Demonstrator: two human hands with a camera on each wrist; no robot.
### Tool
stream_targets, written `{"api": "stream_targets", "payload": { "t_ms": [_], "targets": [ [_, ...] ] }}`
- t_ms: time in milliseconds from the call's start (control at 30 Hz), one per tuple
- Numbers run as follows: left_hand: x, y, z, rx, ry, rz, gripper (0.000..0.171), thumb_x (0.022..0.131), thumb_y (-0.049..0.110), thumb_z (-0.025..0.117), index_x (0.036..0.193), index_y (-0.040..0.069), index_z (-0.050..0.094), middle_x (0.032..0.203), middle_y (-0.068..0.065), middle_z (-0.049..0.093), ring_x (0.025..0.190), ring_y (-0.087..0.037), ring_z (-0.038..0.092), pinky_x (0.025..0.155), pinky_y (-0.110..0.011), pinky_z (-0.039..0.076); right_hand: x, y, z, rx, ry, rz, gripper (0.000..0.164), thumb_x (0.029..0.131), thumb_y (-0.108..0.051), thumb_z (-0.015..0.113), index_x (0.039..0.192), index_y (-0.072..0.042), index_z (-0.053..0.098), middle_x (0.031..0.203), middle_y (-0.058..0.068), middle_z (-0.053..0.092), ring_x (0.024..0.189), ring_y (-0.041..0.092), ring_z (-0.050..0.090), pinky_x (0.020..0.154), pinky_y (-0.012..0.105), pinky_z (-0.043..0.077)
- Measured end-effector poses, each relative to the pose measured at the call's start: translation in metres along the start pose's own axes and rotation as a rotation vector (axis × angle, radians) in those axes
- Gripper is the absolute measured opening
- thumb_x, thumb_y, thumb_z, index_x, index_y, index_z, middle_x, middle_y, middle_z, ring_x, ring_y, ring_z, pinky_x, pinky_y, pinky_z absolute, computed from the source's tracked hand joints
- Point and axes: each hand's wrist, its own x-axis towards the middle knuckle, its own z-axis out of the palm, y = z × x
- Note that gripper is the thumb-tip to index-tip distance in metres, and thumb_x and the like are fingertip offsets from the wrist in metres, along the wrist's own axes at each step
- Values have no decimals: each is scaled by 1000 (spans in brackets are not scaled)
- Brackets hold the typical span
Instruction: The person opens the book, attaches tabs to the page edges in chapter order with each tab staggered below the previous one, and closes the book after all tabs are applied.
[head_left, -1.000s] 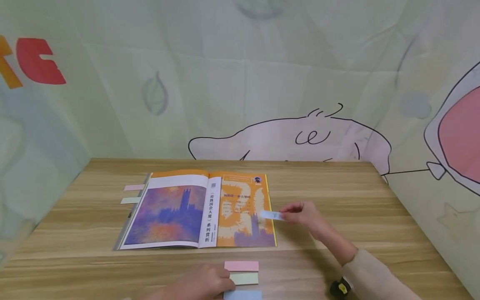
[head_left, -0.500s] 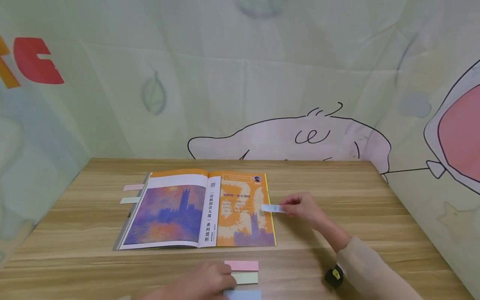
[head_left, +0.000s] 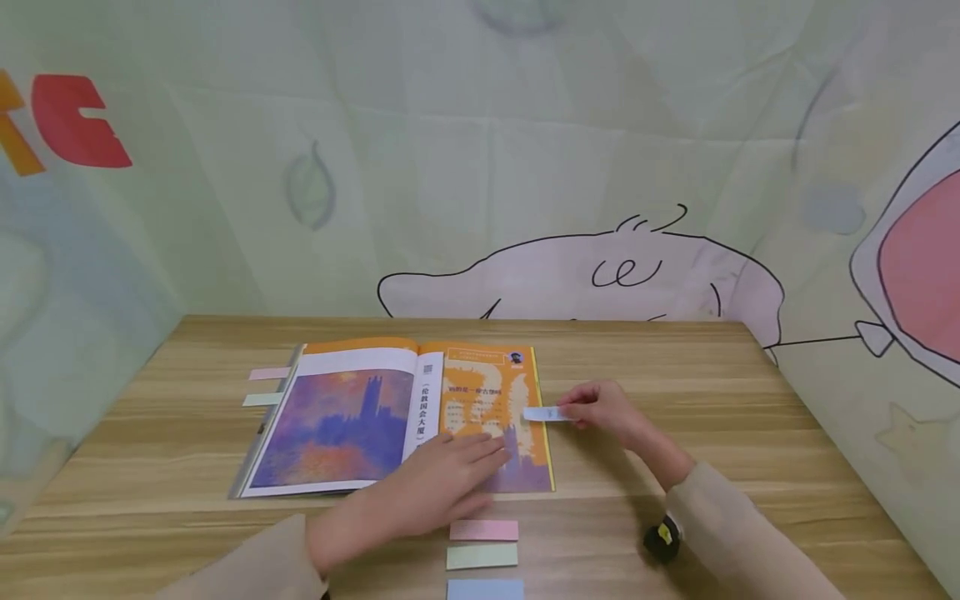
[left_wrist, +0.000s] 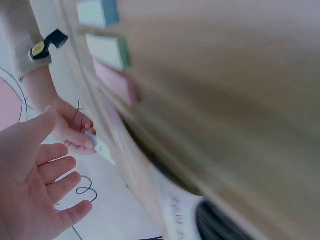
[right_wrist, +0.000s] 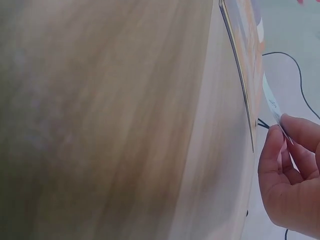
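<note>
Between thumb and finger, my right hand [head_left: 603, 410] pinches a pale blue sticky note [head_left: 544, 413] with small handwriting on it. The strip's free end overlaps the right edge of an open magazine [head_left: 532, 477]. In the right wrist view, the sticky note [right_wrist: 271, 100] stands out from the fingertips, slightly bent. My left hand [head_left: 438, 483] reaches over the lower part of the right page with its fingers extended. Seen from the left wrist, the left hand [left_wrist: 37, 185] has spread fingers and holds nothing. Its fingers hide part of the printed page.
Pink [head_left: 483, 530], green [head_left: 482, 556] and blue sticky note pads [head_left: 485, 590] lie in a column in front of the magazine. A pink tab [head_left: 267, 373] and a green tab [head_left: 260, 400] stick out from its left edge. A printed curtain [head_left: 480, 167] hangs behind the wooden table [head_left: 750, 433].
My left hand has left the sticky note pads and moved up over the magazine's right page. My right hand has risen slightly, bringing the blue sticky note higher along the page edge.
</note>
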Motion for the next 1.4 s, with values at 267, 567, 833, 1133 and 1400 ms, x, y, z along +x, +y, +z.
{"api": "stream_targets", "payload": {
  "t_ms": [267, 567, 833, 1133, 1400],
  "targets": [
    [44, -16, 5, 28, -160, -81, 60, 95, 41, 49, 142, 7, 38, 147, -8, 35, 134, -26, 32, 99, -52, 37, 6, 3, -3, -14, 6, 31, 18, 85, -8, 67, 98, 5, 69, 82, 4, 64, 66, 13, 54, 62, 24, 50],
    [65, -26, 18, -34, -266, -160, 64, 95, 45, 46, 146, 9, 31, 151, -4, 27, 137, -23, 26, 103, -52, 32, 10, 6, -3, 30, -7, 26, 17, 84, -2, 65, 98, 8, 67, 83, 5, 64, 67, 11, 56, 62, 23, 51],
    [70, -28, 24, -108, -300, -196, 64, 95, 45, 45, 146, 10, 29, 152, -3, 25, 138, -22, 23, 106, -53, 26, 9, 8, -3, 41, -32, 32, 16, 84, -3, 66, 98, 7, 68, 83, 5, 64, 67, 12, 56, 62, 23, 51],
    [72, -27, 26, -122, -326, -190, 64, 95, 46, 44, 147, 11, 29, 152, -2, 24, 138, -22, 23, 106, -55, 24, 7, 11, -2, 60, -51, 2, 18, 83, -1, 66, 97, 11, 66, 77, 2, 64, 62, 10, 55, 58, 22, 50],
    [71, -25, 29, -97, -365, -190, 62, 95, 48, 42, 146, 14, 32, 151, 0, 26, 138, -19, 24, 106, -54, 25, 7, 13, -1, 39, -70, 31, 16, 84, -2, 65, 96, 8, 68, 77, 3, 64, 62, 11, 55, 58, 22, 51]
  ]
}}
